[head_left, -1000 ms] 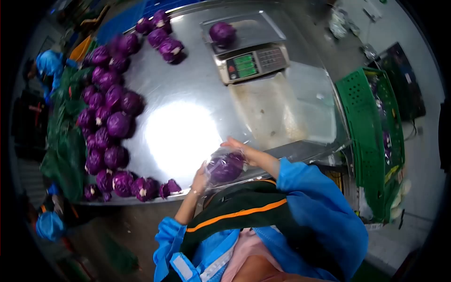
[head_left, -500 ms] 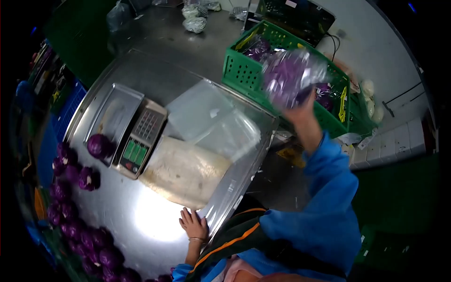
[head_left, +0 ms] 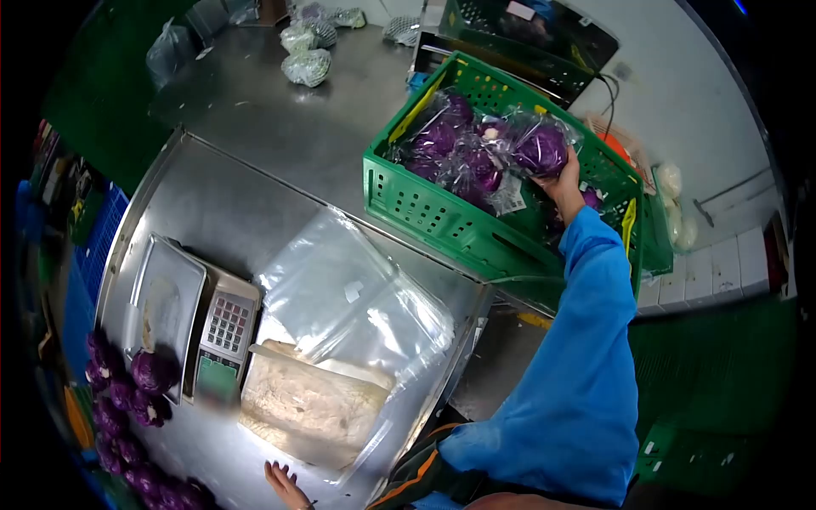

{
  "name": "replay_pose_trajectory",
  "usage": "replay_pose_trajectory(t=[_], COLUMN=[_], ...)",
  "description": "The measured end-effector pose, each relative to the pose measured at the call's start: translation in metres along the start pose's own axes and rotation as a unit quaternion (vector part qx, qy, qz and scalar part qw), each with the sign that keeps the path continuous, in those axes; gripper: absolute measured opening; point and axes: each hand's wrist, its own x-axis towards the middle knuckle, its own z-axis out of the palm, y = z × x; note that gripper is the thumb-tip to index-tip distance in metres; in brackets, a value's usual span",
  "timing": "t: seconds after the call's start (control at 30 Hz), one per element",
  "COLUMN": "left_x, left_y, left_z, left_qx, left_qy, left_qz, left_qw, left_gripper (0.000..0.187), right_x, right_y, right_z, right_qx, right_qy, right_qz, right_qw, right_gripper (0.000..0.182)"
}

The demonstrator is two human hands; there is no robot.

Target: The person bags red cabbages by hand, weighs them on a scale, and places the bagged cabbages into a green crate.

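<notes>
My right hand (head_left: 564, 180) grips a purple cabbage (head_left: 541, 150) wrapped in clear plastic, inside the green crate (head_left: 408, 204). Beside it in the crate lie several more bagged purple cabbages (head_left: 435, 140), one with a white label. At the bottom edge of the view, my left hand (head_left: 287, 487) is open, fingers apart, by the metal table's near side, holding nothing. Up from that hand are a worn tan sheet (head_left: 310, 408) and a pile of clear plastic bags (head_left: 340, 272).
A scale with keypad (head_left: 228, 323) stands on the metal table (head_left: 246, 191); an unwrapped cabbage (head_left: 154, 372) rests at its tray's corner. More loose cabbages (head_left: 110, 418) line the left edge. Wrapped pale produce (head_left: 306, 68) lies at the back, and a dark screen (head_left: 544, 38) stands behind the crate.
My right hand has lowered the bagged cabbage from above the crate into it. My left hand, earlier flat on the table, now shows lower in the view. The camera has tilted toward the crate.
</notes>
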Motion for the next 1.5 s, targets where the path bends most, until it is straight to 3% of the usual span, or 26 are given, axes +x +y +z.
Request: replay_pose_trajectory(t=[0.1,0.17,0.2,0.3,0.33,0.37,0.4,0.47,0.5,0.53,0.57,0.6,0.63,0.67,0.73,0.77,0.83,0.9,0.93,0.97,1.07,1.1,1.13,1.23,1.37,1.5], left_x=[-0.015,-0.013,-0.024,-0.013,-0.037,-0.034,-0.039,-0.04,-0.046,-0.047,-0.048,-0.045,-0.036,-0.021,0.027,0.05,0.104,0.168,0.182,0.202,0.236,0.233,0.23,0.213,0.041,-0.042], left_y=[0.03,0.006,0.025,-0.04,0.01,0.001,0.011,0.031,0.049,0.044,0.055,0.057,0.061,0.066,0.093,0.123,0.178,0.209,0.229,0.235,0.222,0.221,0.217,0.198,0.155,0.048], left_z=[0.045,0.063,0.07,0.058,0.06,0.052,0.051,0.038,0.04,0.038,0.037,0.034,0.03,0.022,0.001,-0.008,-0.021,-0.025,-0.017,-0.011,-0.002,-0.005,-0.012,-0.04,-0.07,-0.022], left_qx=[-0.04,0.006,0.046,0.061,0.015,0.004,0.029,0.135,0.237,0.357,0.35,0.332,0.328,0.359,0.354,0.319,0.182,0.204,0.223,0.222,0.28,0.249,0.214,-0.045,-0.083,0.181], left_qy=[-0.094,-0.132,-0.125,-0.12,-0.157,-0.161,-0.159,-0.187,-0.147,-0.092,-0.071,-0.025,0.014,0.063,0.145,0.175,0.23,0.31,0.327,0.307,0.369,0.376,0.379,0.341,0.094,-0.012], left_qz=[-0.055,0.029,0.011,0.192,0.069,0.065,0.11,0.022,0.163,0.246,0.268,0.303,0.311,0.313,0.341,0.35,0.345,0.37,0.334,0.335,0.328,0.323,0.312,0.338,0.577,0.508], left_qw=[0.993,0.991,0.991,0.972,0.985,0.985,0.981,0.973,0.946,0.897,0.895,0.893,0.892,0.877,0.859,0.863,0.892,0.852,0.855,0.863,0.823,0.832,0.845,0.876,0.807,0.842], left_gripper=[0.074,0.08,0.083,0.079,0.074,0.071,0.068,0.066,0.06,0.057,0.062,0.064,0.064,0.068,0.084,0.09,0.096,0.108,0.112,0.113,0.089,0.086,0.083,0.082,0.075,0.078], right_x=[0.035,0.067,0.079,0.136,0.144,0.148,0.13,0.118,0.1,0.082,0.109,0.121,0.152,0.145,0.155,0.138,0.182,-0.014,-0.139,-0.164,-0.302,-0.346,-0.345,-0.365,-0.385,-0.378], right_y=[0.015,0.014,0.011,0.003,0.014,0.038,0.044,0.05,0.038,0.032,0.038,0.037,0.028,0.025,0.022,0.026,0.012,0.056,0.079,0.111,0.246,0.28,0.322,0.318,0.32,0.409], right_z=[-0.017,-0.06,-0.064,-0.081,-0.071,-0.059,-0.052,-0.063,-0.057,-0.044,-0.061,-0.057,-0.076,-0.05,-0.01,0.011,0.03,0.132,0.172,0.161,0.1,0.092,0.054,0.069,0.107,0.097], right_qx=[-0.292,-0.374,-0.46,-0.62,-0.665,-0.706,-0.743,-0.742,-0.715,-0.741,-0.825,-0.919,-0.955,-0.972,-0.905,-0.909,-0.687,-0.484,-0.538,-0.619,-0.683,-0.693,-0.661,-0.597,-0.614,-0.582], right_qy=[0.057,0.046,0.095,0.18,0.197,0.201,0.123,-0.035,-0.148,-0.154,-0.018,0.032,-0.031,-0.05,0.045,0.131,-0.136,-0.318,-0.332,-0.391,-0.539,-0.522,-0.53,-0.434,-0.586,-0.644], right_qz=[0.04,0.053,0.03,0.015,-0.028,-0.07,-0.171,-0.357,-0.349,-0.395,-0.429,-0.294,-0.272,-0.157,-0.135,-0.185,-0.445,-0.34,-0.269,-0.332,-0.217,-0.118,-0.193,0.169,0.027,0.086], right_qw=[0.954,0.925,0.882,0.763,0.72,0.676,0.635,0.566,0.588,0.521,0.367,0.262,0.11,0.167,0.4,0.351,0.558,0.741,0.726,0.596,0.441,0.482,0.495,0.653,0.528,0.489], right_gripper=[0.067,0.072,0.073,0.078,0.081,0.084,0.087,0.081,0.067,0.064,0.063,0.067,0.064,0.063,0.057,0.059,0.054,0.046,0.044,0.048,0.096,0.103,0.087,0.06,0.038,0.037])
